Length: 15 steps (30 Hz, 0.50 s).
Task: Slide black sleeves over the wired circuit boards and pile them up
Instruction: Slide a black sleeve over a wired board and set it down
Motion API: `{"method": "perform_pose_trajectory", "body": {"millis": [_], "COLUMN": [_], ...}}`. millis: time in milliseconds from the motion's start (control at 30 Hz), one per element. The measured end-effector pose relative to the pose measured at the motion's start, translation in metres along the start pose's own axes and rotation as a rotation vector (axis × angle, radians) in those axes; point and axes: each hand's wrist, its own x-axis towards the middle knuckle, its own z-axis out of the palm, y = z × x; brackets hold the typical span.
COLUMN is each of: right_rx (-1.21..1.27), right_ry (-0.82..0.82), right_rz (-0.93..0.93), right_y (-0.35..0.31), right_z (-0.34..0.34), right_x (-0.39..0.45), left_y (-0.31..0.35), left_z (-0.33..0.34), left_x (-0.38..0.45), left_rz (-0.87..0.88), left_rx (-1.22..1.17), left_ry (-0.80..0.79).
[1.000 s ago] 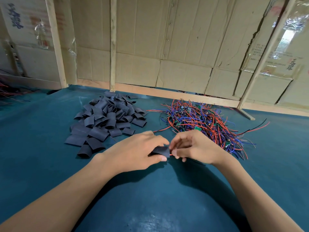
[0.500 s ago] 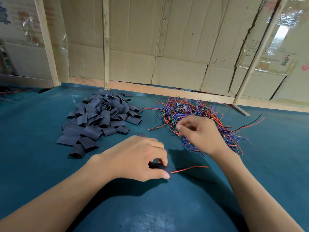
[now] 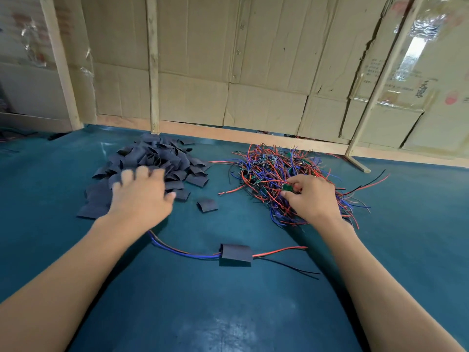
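We see a teal tabletop (image 3: 228, 313) with a glossy patch near us, a far wall of flattened cardboard (image 3: 253, 72), pale wooden posts (image 3: 152, 67) upright against it, shiny tape (image 3: 416, 47) far right

Single head-worn view, forward and down, close over the table (image 3: 228, 313).
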Motion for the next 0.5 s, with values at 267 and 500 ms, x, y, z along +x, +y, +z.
{"method": "perform_pose_trajectory", "body": {"millis": [267,500], "right_rx": [0.065,-0.038], "right_ry": [0.124,0.098], "right_rz": [-0.128,-0.070], "right_y": [0.0027,0.0057], "right_z": [0.0015,0.0079], "right_x": [-0.0057,-0.0001], "left_y": [-0.0101,-0.0048], "left_z": [0.0059,0.0048], "left_x": [0.0074,0.0063], "left_rz": [-0.009,0.074], "left_rx": [-0.127,-0.158], "left_ry": [0.100,0.251]}}
